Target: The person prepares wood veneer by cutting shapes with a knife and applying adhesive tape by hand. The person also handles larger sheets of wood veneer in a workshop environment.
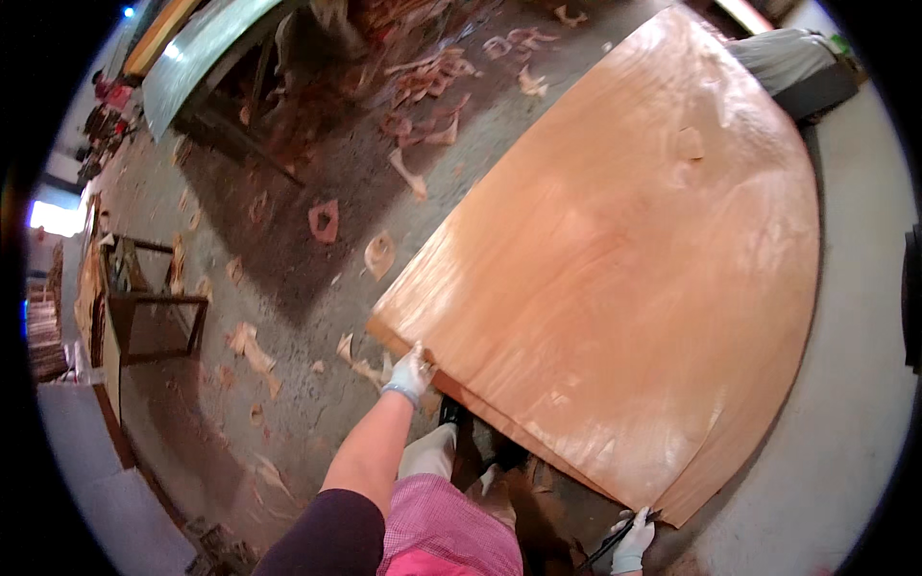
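A large, glossy tan wood veneer sheet (586,259) lies on top of a stack, with thin layered edges showing along the near side. My left hand (411,372), in a white glove, grips the near edge close to the left corner. At the near right corner is my right hand (634,540), also gloved, its fingers closed on a slim black tool (607,547) whose kind I cannot make out. The tool's tip reaches the sheet's corner, where a loose flap (706,480) of veneer runs along the right side.
Curled veneer scraps (432,77) are scattered over the concrete floor (288,384). A low wooden stand (158,300) is at the left, and a pale-topped table (206,58) at the far left. A pale wall (855,317) runs along the right; a grey bundle (783,60) sits behind the stack.
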`<state>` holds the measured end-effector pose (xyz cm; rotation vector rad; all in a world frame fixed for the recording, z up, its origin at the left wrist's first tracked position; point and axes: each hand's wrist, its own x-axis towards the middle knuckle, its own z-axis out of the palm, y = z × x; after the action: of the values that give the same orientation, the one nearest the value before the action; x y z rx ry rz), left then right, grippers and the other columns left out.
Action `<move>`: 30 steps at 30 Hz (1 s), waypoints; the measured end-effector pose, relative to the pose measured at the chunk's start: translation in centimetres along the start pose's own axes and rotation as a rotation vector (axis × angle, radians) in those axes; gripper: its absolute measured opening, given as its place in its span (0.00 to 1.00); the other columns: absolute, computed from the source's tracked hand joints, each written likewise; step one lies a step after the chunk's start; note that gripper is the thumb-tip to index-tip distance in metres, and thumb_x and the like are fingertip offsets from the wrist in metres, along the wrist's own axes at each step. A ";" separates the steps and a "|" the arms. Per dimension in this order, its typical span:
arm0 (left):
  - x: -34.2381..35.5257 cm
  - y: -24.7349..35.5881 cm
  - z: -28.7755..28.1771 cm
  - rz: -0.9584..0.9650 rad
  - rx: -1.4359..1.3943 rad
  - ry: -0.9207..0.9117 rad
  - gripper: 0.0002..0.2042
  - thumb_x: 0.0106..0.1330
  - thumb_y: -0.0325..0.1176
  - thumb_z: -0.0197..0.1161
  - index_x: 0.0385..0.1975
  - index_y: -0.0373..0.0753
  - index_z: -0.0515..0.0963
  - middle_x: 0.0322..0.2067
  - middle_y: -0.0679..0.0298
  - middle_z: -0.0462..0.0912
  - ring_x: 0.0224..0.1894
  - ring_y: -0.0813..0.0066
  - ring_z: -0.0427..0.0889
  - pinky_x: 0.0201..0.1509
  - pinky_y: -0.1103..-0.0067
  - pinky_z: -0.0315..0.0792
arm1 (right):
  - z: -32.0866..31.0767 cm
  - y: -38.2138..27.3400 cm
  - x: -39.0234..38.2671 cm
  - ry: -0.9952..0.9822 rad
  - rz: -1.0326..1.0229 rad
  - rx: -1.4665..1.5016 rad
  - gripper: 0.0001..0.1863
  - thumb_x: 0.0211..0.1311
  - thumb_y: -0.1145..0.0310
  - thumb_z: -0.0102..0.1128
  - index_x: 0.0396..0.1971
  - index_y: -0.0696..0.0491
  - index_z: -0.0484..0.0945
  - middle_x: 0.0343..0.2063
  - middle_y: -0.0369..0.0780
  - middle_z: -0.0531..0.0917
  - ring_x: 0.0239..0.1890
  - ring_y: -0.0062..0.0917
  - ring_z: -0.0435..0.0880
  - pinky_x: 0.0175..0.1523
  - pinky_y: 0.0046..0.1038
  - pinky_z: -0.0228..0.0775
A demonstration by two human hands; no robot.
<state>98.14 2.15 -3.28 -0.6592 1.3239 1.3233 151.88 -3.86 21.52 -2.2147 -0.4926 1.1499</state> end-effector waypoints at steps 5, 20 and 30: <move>2.4 -2.5 -0.2 0.020 0.077 0.124 0.22 0.69 0.44 0.59 0.59 0.42 0.67 0.56 0.60 0.72 0.56 0.58 0.70 0.57 0.65 0.70 | 1.7 1.5 1.9 0.003 0.166 0.080 0.15 0.72 0.52 0.49 0.38 0.51 0.68 0.22 0.35 0.75 0.18 0.20 0.72 0.24 0.26 0.70; 5.1 -2.7 -4.9 0.148 0.261 0.278 0.09 0.67 0.31 0.62 0.40 0.33 0.79 0.36 0.60 0.84 0.32 0.70 0.83 0.35 0.76 0.77 | -0.2 9.1 3.8 -0.032 0.198 -0.004 0.15 0.75 0.55 0.45 0.41 0.52 0.68 0.21 0.34 0.71 0.20 0.19 0.71 0.25 0.27 0.70; 2.4 -1.9 -3.3 0.165 0.431 0.439 0.17 0.68 0.38 0.60 0.49 0.32 0.74 0.45 0.56 0.81 0.47 0.59 0.81 0.50 0.68 0.74 | 1.2 11.1 4.7 -0.038 0.168 -0.039 0.20 0.75 0.53 0.43 0.54 0.54 0.67 0.26 0.39 0.78 0.18 0.22 0.73 0.24 0.26 0.70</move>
<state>98.35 -0.63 -6.81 -0.5617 1.9851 0.9962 154.11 -9.28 10.88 -2.3072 -0.3519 1.2805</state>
